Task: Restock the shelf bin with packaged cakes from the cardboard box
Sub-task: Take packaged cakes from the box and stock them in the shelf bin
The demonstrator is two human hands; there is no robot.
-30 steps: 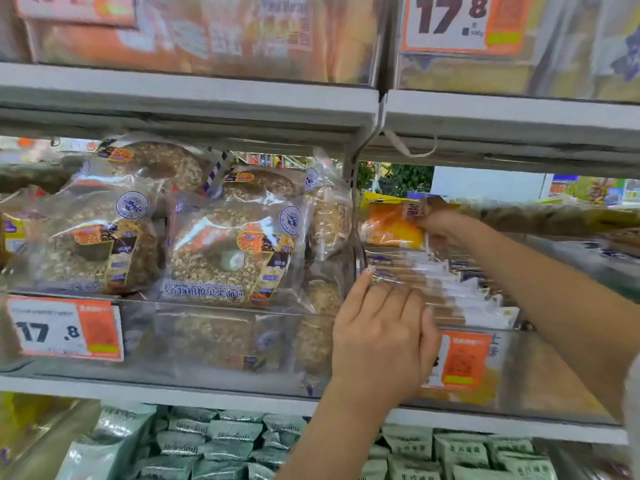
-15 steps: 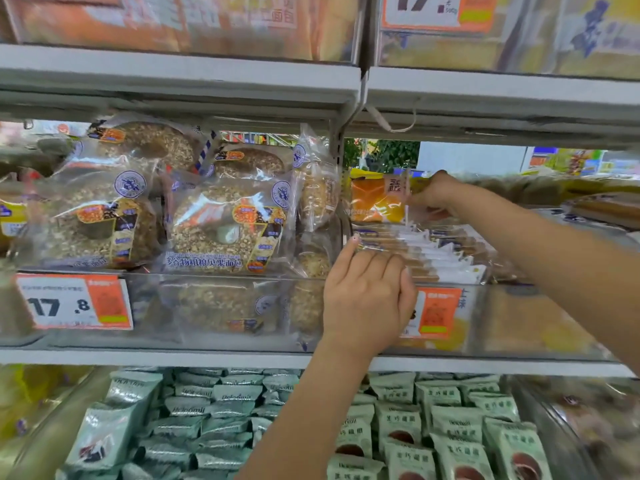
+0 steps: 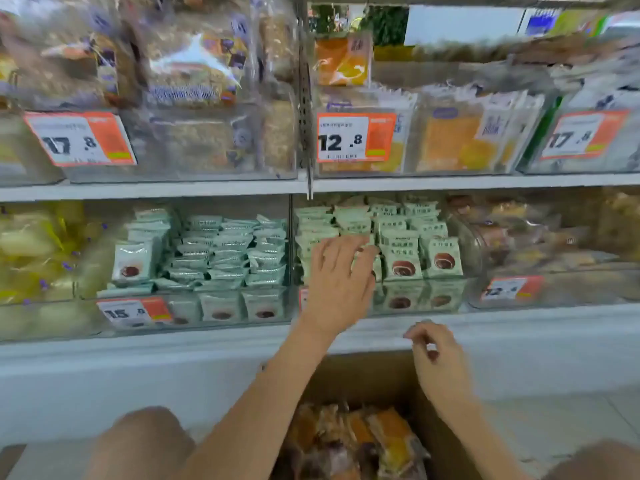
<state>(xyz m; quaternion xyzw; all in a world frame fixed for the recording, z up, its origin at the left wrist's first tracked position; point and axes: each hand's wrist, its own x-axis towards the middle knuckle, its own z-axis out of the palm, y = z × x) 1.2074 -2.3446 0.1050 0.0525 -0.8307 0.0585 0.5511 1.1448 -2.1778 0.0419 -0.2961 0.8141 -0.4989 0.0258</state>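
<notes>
Head view looks down at two shelf levels with a cardboard box (image 3: 408, 382) on the floor below them. At far left on the upper shelf, bagged grain-topped loaves (image 3: 194, 71) fill a clear bin behind a price tag reading 17.8 (image 3: 79, 138). Under them, on the lower shelf, pale green snack packs (image 3: 221, 247) lie heaped behind a tag reading 15 (image 3: 133, 311). Moving toward the middle, the left hand (image 3: 337, 282) reaches up with fingers spread and fairly straight, fingertips touching the green packs (image 3: 401, 237) standing in rows in the next lower bin; it grips nothing. Above it, the shelf bin (image 3: 412, 169) on the upper level holds orange packaged cakes (image 3: 453, 140) standing on edge behind its clear front, with a 12.8 tag (image 3: 355, 138) clipped on and one orange pack (image 3: 341, 62) upright at the back. The right hand (image 3: 438, 358) hangs over the box, thumb and forefinger brought close together at a narrow gap; motion blur hides whether anything sits between them. Inside the box, more orange-wrapped cakes (image 3: 377, 441) lie jumbled. Farther right, another tag reading 17.8 (image 3: 583, 135) fronts a bin of pale packs, and brown pastries (image 3: 526, 233) fill the lower right bin
</notes>
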